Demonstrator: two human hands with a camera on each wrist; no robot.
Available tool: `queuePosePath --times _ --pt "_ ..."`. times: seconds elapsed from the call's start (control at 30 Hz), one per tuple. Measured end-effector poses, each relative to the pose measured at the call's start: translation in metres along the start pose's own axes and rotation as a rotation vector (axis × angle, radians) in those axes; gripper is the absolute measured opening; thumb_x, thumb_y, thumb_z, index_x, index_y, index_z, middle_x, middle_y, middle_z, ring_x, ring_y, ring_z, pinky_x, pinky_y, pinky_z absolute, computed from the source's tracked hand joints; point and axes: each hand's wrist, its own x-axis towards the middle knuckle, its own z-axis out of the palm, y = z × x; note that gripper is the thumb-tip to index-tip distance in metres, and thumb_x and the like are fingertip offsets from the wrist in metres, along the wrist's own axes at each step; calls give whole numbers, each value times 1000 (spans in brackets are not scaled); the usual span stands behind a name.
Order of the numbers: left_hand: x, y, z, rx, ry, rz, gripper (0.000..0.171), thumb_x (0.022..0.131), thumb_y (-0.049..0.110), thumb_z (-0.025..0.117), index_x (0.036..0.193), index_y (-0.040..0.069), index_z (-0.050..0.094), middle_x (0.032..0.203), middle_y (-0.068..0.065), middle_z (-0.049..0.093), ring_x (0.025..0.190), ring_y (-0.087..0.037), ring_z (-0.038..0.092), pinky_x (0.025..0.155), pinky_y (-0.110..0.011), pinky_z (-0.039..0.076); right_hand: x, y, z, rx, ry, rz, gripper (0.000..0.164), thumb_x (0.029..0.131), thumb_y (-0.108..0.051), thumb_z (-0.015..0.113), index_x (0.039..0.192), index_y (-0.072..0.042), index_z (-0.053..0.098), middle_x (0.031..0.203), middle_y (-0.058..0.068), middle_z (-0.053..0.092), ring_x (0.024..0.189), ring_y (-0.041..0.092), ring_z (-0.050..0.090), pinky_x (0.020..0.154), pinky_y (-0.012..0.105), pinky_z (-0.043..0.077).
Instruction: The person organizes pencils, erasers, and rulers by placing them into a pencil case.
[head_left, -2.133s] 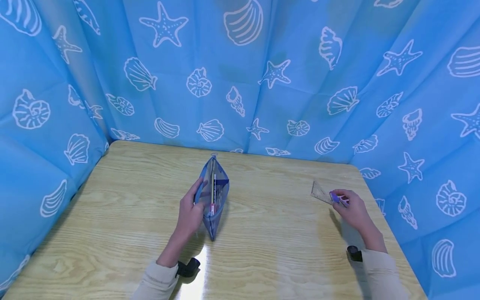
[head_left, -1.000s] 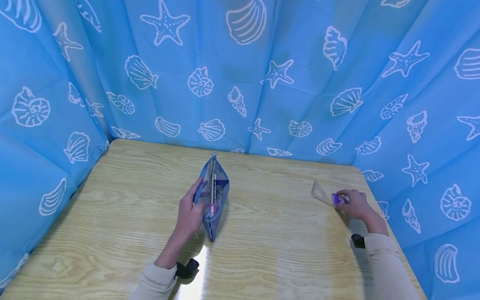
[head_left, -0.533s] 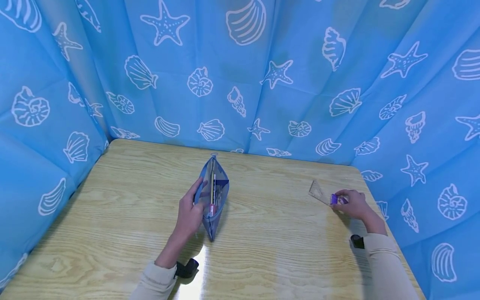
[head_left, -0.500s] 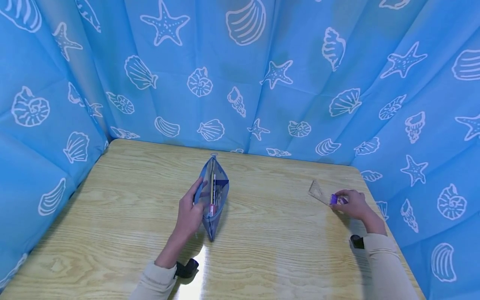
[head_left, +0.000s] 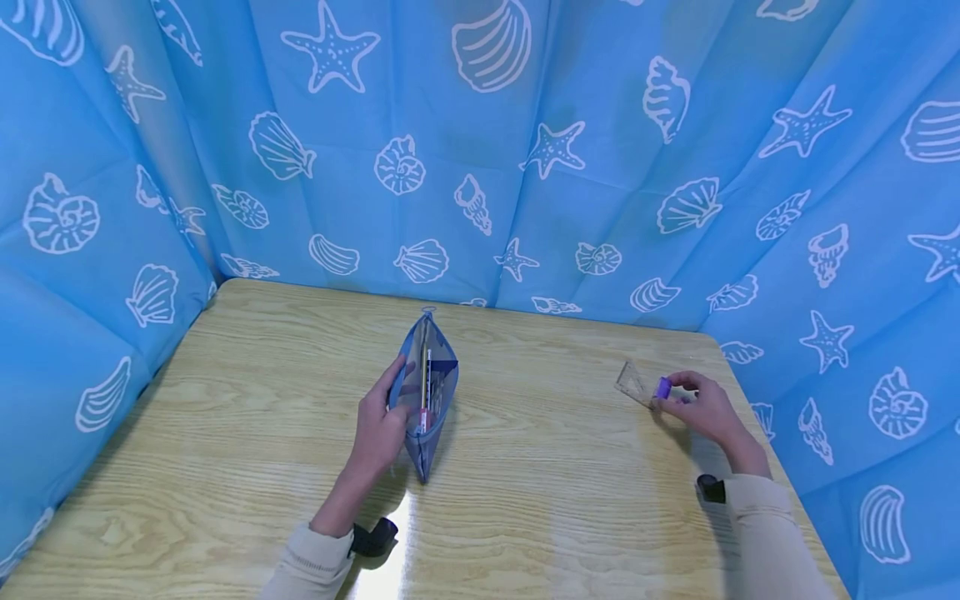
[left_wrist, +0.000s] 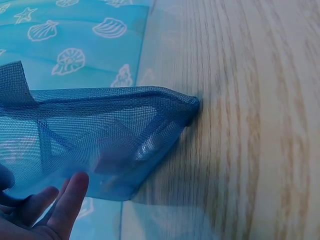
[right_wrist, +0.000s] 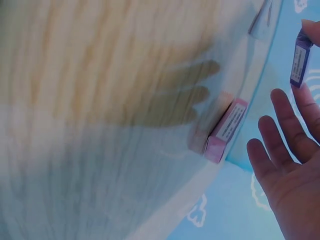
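Note:
My left hand [head_left: 380,421] grips the near left side of a blue mesh pencil pouch [head_left: 424,457], its mouth spread wide. Inside lie pencils [head_left: 428,375] and a small pink-and-white item [head_left: 424,419]. In the left wrist view the mesh side of the pouch [left_wrist: 100,135] shows above my fingers [left_wrist: 75,200]. At the right of the table, my right hand [head_left: 705,408] pinches a small purple eraser [head_left: 663,388] between thumb and fingertip. The right wrist view shows the white printed label on this eraser [right_wrist: 298,65], with the other fingers spread below.
A clear triangular set square [head_left: 626,382] lies just left of my right hand. A pink block with a white label [right_wrist: 227,130] lies near the table edge in the right wrist view; my hand mostly hides that spot from the head view. Blue shell-print curtains [head_left: 450,208] surround the table.
My right hand has shifted slightly left and up in the head view with the purple eraser, which is now tilted. The left hand and pouch stay put.

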Motion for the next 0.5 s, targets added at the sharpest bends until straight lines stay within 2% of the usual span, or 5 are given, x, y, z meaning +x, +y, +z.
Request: queuePosePath --times 0.2,0.5 --pt "-1 0 0 -18 -4 -1 77 82 -8 47 157 6 36 151 -15 53 145 -37 42 119 -54 31 -6 -6 5 59 31 -39 53 92 -29 75 130 4 58 128 27 58 119 41 52 100 59 47" --pt "0 -1 0 -15 2 5 78 81 -8 47 157 6 36 151 -15 53 145 -36 41 119 -53 30 -13 -20 10 102 55 -120 49 92 -22 75 128 5 59 123 26 62 117 43 58 100 59 46"
